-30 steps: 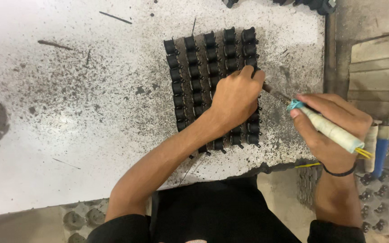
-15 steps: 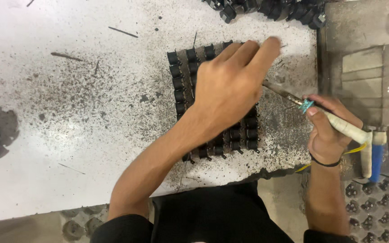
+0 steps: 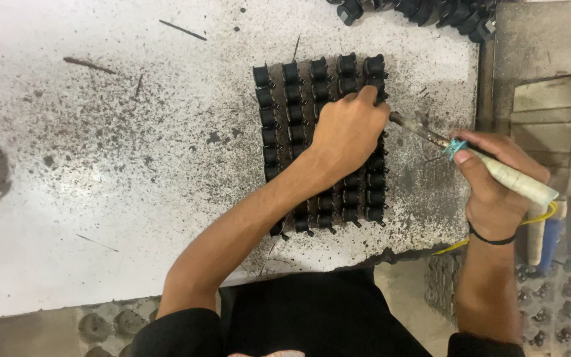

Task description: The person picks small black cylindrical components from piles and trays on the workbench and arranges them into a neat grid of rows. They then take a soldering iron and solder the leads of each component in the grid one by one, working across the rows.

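Overhead view of a stained white tabletop (image 3: 100, 198). At centre-right of the frame, small black components (image 3: 299, 99) stand in a tight grid of rows and columns. The left hand (image 3: 346, 132) rests on the right part of this grid, its grip curled narrow, fingertips pressing a component near the upper right corner. The right hand (image 3: 497, 185), at the right edge of the frame, has its grip closed around the pale handle of a soldering iron (image 3: 490, 168); the iron's dark metal tip points left and meets the grid just beside the left hand. More loose black parts (image 3: 424, 10) lie at the upper edge.
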